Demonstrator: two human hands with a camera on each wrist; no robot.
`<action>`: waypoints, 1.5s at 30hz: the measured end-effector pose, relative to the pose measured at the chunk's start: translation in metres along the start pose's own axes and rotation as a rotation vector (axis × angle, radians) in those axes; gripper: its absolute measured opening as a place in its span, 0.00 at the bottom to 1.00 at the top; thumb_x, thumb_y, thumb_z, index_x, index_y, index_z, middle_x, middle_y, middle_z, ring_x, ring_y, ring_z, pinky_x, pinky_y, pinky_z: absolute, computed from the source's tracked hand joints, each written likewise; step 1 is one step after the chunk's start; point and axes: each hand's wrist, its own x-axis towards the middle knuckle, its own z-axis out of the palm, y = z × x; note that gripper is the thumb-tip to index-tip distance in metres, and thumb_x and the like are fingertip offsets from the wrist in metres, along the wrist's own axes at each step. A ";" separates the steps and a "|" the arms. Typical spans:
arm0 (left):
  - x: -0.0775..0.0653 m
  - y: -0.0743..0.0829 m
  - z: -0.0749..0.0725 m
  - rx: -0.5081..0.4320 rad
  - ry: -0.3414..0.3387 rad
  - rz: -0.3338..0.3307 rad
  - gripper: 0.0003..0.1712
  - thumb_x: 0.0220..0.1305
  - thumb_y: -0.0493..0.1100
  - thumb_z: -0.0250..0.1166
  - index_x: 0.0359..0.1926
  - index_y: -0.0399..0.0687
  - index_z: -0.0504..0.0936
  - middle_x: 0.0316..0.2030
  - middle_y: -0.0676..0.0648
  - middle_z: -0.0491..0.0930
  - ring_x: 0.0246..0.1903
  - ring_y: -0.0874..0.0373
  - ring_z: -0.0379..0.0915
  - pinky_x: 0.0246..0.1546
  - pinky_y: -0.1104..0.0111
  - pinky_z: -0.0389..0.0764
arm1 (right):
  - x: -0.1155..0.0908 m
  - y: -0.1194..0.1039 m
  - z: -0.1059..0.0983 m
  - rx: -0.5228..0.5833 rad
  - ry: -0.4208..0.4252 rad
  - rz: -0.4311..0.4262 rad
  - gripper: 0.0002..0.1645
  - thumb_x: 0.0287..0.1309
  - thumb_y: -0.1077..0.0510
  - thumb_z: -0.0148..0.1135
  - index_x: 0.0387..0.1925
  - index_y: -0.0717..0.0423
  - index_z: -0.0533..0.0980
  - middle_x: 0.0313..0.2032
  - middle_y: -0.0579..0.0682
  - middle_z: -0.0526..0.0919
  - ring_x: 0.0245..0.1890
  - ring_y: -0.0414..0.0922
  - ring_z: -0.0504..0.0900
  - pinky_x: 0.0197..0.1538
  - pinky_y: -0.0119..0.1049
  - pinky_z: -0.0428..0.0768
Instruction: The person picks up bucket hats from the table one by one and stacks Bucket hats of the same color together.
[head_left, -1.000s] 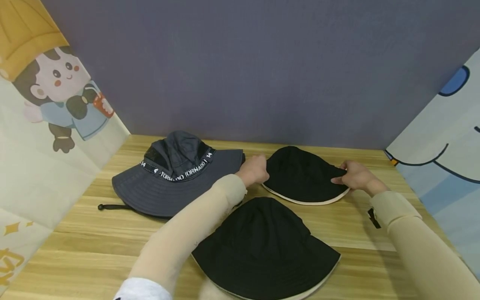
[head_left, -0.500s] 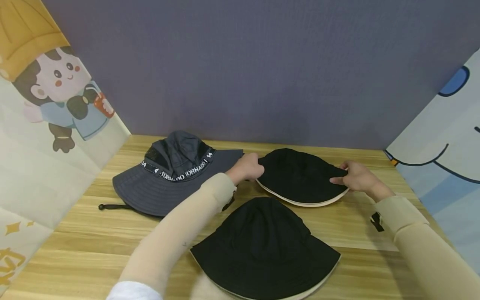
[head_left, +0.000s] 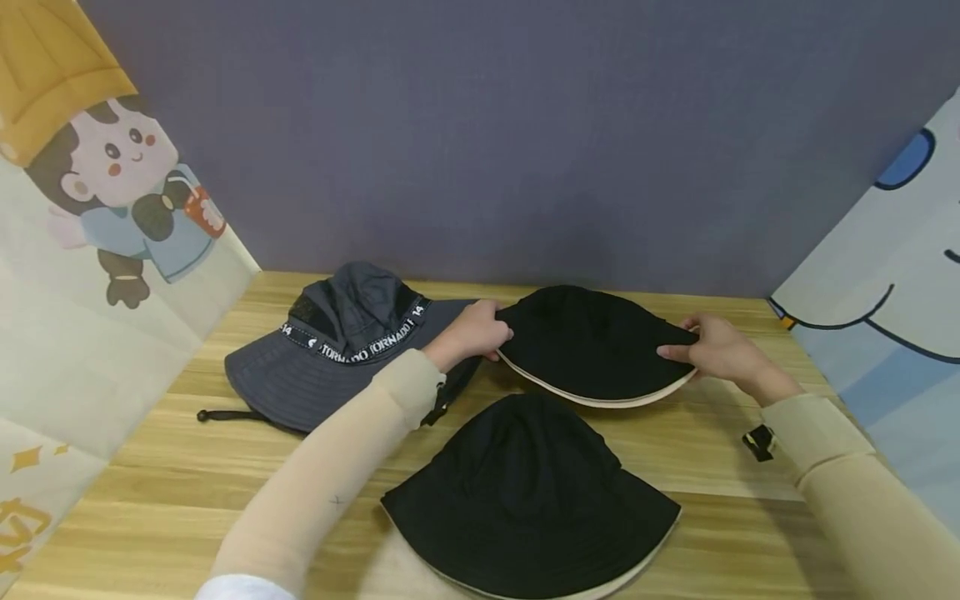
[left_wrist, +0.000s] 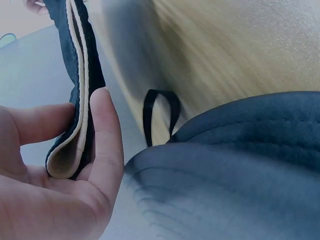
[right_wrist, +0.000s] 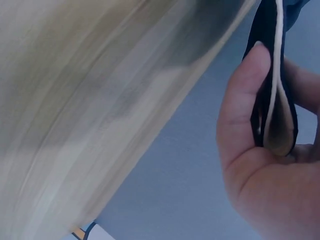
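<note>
A black bucket hat (head_left: 592, 346) with a cream edge is stretched between both hands at the back of the table. My left hand (head_left: 474, 329) pinches its left brim corner, thumb on one side and fingers on the other; in the left wrist view the folded brim (left_wrist: 80, 100) lies in that grip. At the opposite corner my right hand (head_left: 720, 350) pinches the brim, and the right wrist view shows the doubled edge (right_wrist: 277, 110) between thumb and fingers. The left hand overlaps the right brim of a dark grey hat (head_left: 300, 383) with a lettered band.
A second black bucket hat (head_left: 532, 500) with a cream edge lies at the front middle of the wooden table (head_left: 150, 500). A black cord (head_left: 225, 414) sticks out left of the grey hat. A grey-blue panel (head_left: 525, 142) stands behind, with printed sheets on both sides.
My left hand has moved left, pulling the held hat's left corner with it, so the hat spreads wider. The right hand stays almost in place, its forearm shifting slightly right.
</note>
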 end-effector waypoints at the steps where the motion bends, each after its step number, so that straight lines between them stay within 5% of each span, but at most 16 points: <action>1: -0.001 0.000 -0.002 -0.001 0.002 -0.002 0.36 0.73 0.39 0.56 0.77 0.35 0.57 0.68 0.32 0.68 0.33 0.41 0.84 0.40 0.65 0.83 | 0.000 -0.002 0.000 0.002 0.005 -0.004 0.48 0.69 0.49 0.64 0.69 0.79 0.53 0.68 0.84 0.51 0.31 0.50 0.84 0.40 0.49 0.84; 16: -0.030 -0.003 -0.020 0.002 0.037 -0.008 0.37 0.72 0.41 0.60 0.77 0.36 0.58 0.73 0.36 0.62 0.25 0.51 0.85 0.59 0.58 0.76 | -0.021 -0.025 0.004 -0.009 0.035 -0.051 0.50 0.68 0.44 0.65 0.70 0.76 0.54 0.69 0.83 0.51 0.32 0.50 0.84 0.39 0.48 0.84; 21: -0.041 0.000 -0.026 -0.013 0.062 -0.002 0.36 0.71 0.41 0.62 0.75 0.36 0.61 0.65 0.35 0.72 0.23 0.54 0.84 0.52 0.61 0.81 | -0.023 -0.032 0.002 0.008 0.028 -0.074 0.50 0.68 0.45 0.65 0.71 0.75 0.54 0.70 0.82 0.51 0.35 0.50 0.84 0.36 0.46 0.85; 29: -0.056 0.004 -0.033 -0.052 0.037 0.031 0.17 0.71 0.40 0.61 0.57 0.39 0.74 0.49 0.39 0.80 0.25 0.51 0.85 0.39 0.64 0.84 | -0.027 -0.038 -0.004 -0.045 0.034 -0.070 0.51 0.67 0.41 0.65 0.71 0.73 0.55 0.68 0.83 0.53 0.30 0.49 0.85 0.41 0.48 0.82; 36: -0.068 0.004 -0.040 -0.091 0.013 0.031 0.18 0.70 0.39 0.61 0.58 0.37 0.73 0.51 0.38 0.78 0.26 0.48 0.85 0.39 0.62 0.84 | -0.030 -0.045 -0.005 -0.098 0.059 -0.127 0.47 0.65 0.41 0.67 0.67 0.72 0.60 0.66 0.83 0.59 0.49 0.63 0.82 0.45 0.51 0.79; 45: -0.081 0.001 -0.043 -0.129 0.015 0.051 0.12 0.67 0.37 0.59 0.49 0.36 0.74 0.44 0.39 0.79 0.25 0.49 0.82 0.33 0.60 0.85 | -0.032 -0.051 -0.003 -0.103 0.062 -0.187 0.44 0.65 0.42 0.67 0.65 0.71 0.63 0.65 0.83 0.60 0.35 0.53 0.88 0.34 0.42 0.82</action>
